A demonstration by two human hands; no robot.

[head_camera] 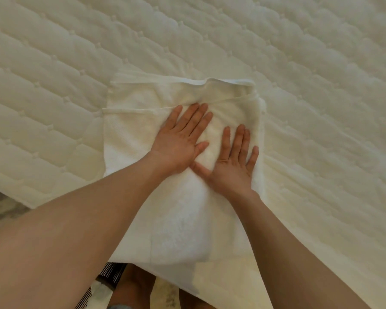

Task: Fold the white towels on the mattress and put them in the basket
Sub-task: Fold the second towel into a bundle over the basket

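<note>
Both hands lay flat, fingers spread wide, on the towel: left hand, right hand just beside it. Towel sat folded at the mattress near edge.

Soft matt terry-cloth towel, quilted matt fabric mattress with stitched tufts

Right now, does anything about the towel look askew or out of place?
Slightly. The white towel is folded unevenly: its layers' far hems sit stepped and slanted rather than aligned, with a ripple along the far edge. Its near end overhangs the mattress. The left hand and right hand press flat. No damage shows.
</note>
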